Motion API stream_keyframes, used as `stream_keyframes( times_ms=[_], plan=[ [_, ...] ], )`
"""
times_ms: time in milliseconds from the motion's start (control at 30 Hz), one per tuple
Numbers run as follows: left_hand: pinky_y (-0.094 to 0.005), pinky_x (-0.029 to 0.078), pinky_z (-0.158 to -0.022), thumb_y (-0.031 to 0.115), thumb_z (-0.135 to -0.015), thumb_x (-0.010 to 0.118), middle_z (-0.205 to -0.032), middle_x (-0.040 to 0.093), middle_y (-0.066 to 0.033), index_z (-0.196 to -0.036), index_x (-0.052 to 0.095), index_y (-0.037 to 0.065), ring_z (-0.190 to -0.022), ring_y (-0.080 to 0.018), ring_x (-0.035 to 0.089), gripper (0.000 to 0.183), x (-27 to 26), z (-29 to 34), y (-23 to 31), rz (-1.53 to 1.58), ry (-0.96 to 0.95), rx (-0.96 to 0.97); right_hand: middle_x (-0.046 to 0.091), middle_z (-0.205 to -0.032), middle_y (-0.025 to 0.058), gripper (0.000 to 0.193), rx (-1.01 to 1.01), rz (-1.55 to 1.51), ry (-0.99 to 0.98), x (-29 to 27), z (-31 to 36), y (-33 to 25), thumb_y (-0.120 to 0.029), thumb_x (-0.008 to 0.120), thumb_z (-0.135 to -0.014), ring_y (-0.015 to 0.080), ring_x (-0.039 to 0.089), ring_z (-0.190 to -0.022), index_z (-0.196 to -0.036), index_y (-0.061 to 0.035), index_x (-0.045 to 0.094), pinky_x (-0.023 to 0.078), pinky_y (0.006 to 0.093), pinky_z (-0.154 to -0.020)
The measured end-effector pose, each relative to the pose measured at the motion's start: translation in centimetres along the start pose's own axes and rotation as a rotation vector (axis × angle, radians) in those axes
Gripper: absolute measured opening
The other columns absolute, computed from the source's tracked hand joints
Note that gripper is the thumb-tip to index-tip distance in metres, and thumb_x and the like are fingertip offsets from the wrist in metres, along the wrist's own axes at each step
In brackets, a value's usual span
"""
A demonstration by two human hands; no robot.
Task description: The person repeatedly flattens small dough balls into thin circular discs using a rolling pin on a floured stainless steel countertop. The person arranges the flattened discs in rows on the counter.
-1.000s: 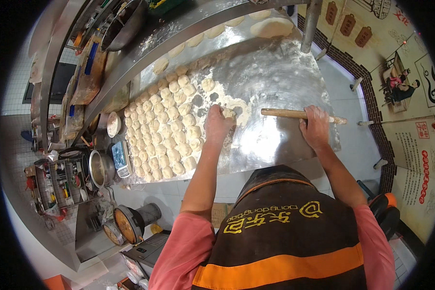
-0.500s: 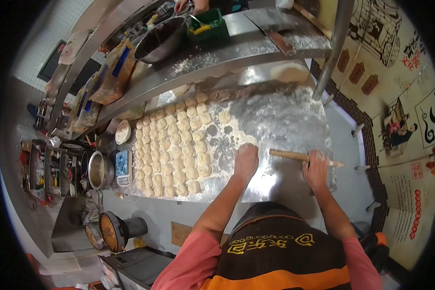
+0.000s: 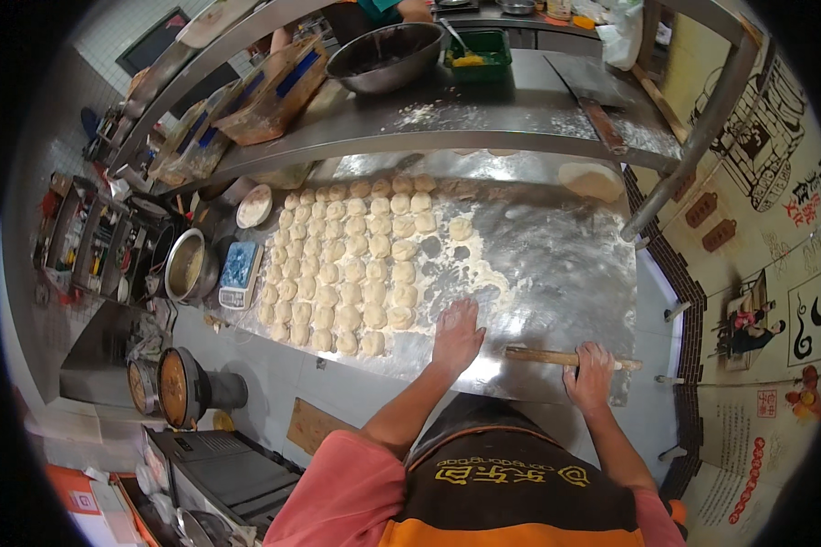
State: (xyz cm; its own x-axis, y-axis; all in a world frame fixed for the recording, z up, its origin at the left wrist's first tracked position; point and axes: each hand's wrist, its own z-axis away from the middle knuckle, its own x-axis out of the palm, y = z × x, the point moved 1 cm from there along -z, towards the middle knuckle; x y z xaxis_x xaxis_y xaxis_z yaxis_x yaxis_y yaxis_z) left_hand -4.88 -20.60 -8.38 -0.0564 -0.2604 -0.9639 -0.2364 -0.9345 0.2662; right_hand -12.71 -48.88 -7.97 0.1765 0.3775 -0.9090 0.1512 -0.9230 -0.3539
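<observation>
My right hand [image 3: 593,372] is wrapped round a wooden rolling pin [image 3: 536,355], which lies roughly crosswise near the front edge of the steel table [image 3: 556,264]. Left of the pin, my left hand [image 3: 459,334] rests palm down on the floured metal, fingers stretched forward; whether anything lies beneath the palm is hidden. Rows of pale round filled buns [image 3: 350,317] cover the table's left half. A single bun [image 3: 461,228] sits apart, to the right of the rows, on scattered flour.
A steel shelf [image 3: 511,105] spans the far side, bearing a metal bowl [image 3: 383,68], a green tub [image 3: 493,68] and a cleaver [image 3: 602,124]. Blue-topped scales [image 3: 238,269] and a steel pot [image 3: 192,264] stand at left. Another person's arm [image 3: 415,11] shows beyond.
The view has tilted and shifted, so the shelf shows more fully. My left hand has gone from curled to stretched out on the table. My right hand still grips the rolling pin.
</observation>
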Motion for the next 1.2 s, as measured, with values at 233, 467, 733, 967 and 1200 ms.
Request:
stream_keyframes(
  times_ms=[233,467,733,967,1200],
  plan=[
    [-0.0503,0.014,-0.112,0.041,-0.093,0.046,-0.149,0.026,-0.0180,-0.142,0.029,0.005,-0.139,-0.0324,0.021,0.063,-0.3,-1.7,-0.1,0.006,-0.047,-0.016,0.050,-0.115,0.0168,0.043,-0.078,0.006,-0.025,-0.1,0.4,-2.0,-0.023,0.064,-0.074,0.0367,0.043,-0.114,-0.109,-0.0013,0.054,0.028,0.0523,-0.100],
    [-0.0480,0.021,-0.109,0.033,-0.089,0.050,-0.144,0.032,-0.0161,-0.135,0.038,0.006,-0.135,-0.0310,0.027,0.055,-1.6,-2.5,-2.1,0.210,-0.140,-0.067,0.050,-0.119,0.0169,0.039,-0.125,-0.043,-0.100,1.9,-1.4,-6.4,-0.019,0.062,-0.075,0.0368,0.042,-0.118,-0.109,-0.0017,0.055,0.028,0.0529,-0.099],
    [-0.0450,0.047,-0.075,0.015,-0.077,0.060,-0.095,0.061,-0.0155,-0.099,0.050,0.008,-0.089,-0.0369,0.061,0.026,-2.5,-1.8,-3.2,0.702,-0.121,-0.184,0.041,-0.134,0.0230,0.048,-0.211,-0.031,-0.317,3.0,-2.9,-9.3,-0.020,0.060,-0.079,0.0423,0.034,-0.127,-0.121,0.0010,0.049,0.025,0.0556,-0.103],
    [-0.0436,0.050,-0.077,0.033,-0.075,0.064,-0.089,0.064,-0.0186,-0.110,0.054,-0.001,-0.086,-0.0362,0.063,0.050,-3.4,-2.0,-1.3,0.624,-0.182,-0.079,0.035,-0.140,0.0260,0.043,-0.149,0.012,-0.192,6.0,-12.6,-9.3,-0.022,0.049,-0.091,0.0437,0.032,-0.129,-0.127,0.0017,0.045,0.023,0.0555,-0.105],
    [-0.0477,0.048,-0.078,0.018,-0.079,0.053,-0.093,0.064,-0.0228,-0.103,0.059,0.000,-0.088,-0.0399,0.061,0.030,-0.2,-3.9,-1.2,0.581,-0.253,-0.126,0.039,-0.135,0.0288,0.043,-0.308,0.018,-0.212,4.7,-4.1,-9.2,-0.022,0.049,-0.089,0.0463,0.033,-0.126,-0.124,0.0029,0.047,0.022,0.0574,-0.104]
  ],
)
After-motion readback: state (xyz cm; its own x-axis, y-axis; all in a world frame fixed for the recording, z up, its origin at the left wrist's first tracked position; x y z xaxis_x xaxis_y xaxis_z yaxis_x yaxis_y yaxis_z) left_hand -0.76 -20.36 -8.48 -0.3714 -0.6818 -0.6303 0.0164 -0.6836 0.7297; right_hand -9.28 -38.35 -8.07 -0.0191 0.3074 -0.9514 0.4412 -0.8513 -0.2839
